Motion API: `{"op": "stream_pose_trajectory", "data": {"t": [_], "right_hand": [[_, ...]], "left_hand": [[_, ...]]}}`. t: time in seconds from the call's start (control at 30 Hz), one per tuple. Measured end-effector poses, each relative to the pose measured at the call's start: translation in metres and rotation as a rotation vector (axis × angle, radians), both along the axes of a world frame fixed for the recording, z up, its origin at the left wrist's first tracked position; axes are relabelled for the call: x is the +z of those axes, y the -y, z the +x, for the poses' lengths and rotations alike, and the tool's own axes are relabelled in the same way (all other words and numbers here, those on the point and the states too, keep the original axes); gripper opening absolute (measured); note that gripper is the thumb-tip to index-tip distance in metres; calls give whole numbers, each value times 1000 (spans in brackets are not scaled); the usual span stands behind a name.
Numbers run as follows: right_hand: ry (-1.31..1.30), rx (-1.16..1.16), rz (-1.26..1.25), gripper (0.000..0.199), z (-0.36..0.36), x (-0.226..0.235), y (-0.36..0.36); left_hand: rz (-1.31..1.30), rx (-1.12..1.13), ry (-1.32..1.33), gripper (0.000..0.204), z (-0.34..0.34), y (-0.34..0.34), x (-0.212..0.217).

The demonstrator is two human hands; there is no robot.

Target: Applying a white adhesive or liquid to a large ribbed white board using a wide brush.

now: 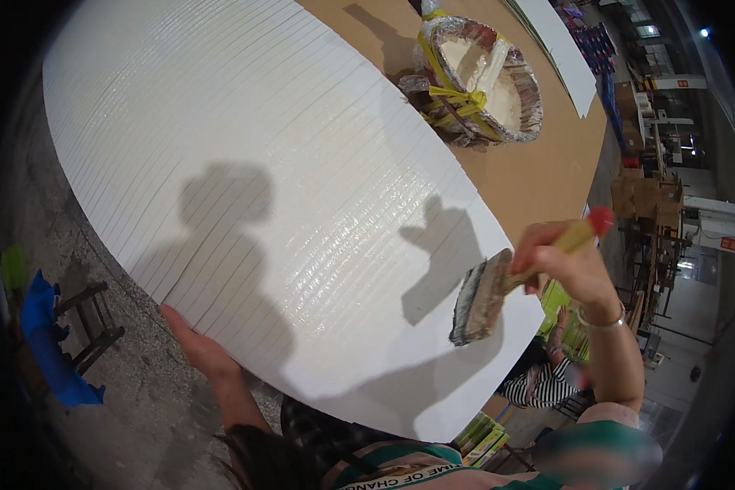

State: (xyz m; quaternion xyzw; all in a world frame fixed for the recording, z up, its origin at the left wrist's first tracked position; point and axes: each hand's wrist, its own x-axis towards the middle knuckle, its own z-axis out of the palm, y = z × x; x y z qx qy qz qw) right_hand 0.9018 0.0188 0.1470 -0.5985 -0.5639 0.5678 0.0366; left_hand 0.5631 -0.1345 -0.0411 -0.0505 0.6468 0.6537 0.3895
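My right hand [565,263] is clamped around the wooden handle of a wide brush [482,298], its bristles hovering at the near right edge of the big white ribbed sheet [245,155], which shines wet in the middle. My left hand [194,343] lies flat, fingers together, on the sheet's near edge. Beneath is a brown tabletop [539,175] bearing a foil-wrapped basin of pale paste [486,77]; the concrete floor [131,408] and stacked cardboard boxes [649,196] surround it.

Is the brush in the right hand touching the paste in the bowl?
No. The right hand holds the wide brush over the near edge of the white sheet, well apart from the foil-lined bowl.
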Motion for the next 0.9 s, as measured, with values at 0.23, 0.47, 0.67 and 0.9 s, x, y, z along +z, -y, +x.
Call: {"op": "stream_pose_trajectory", "data": {"t": [0.23, 0.47, 0.67, 0.9], "right_hand": [[-183, -140, 181, 34, 5, 41, 15], [-322, 17, 398, 21, -24, 26, -18], [-359, 45, 540, 28, -98, -24, -65], [-93, 131, 445, 42, -96, -30, -81]], "left_hand": [[108, -78, 39, 79, -7, 5, -11], [63, -66, -11, 79, -1, 2, -3], [87, -59, -7, 79, -1, 1, -5], [65, -58, -10, 78, 0, 2, -1]]}}
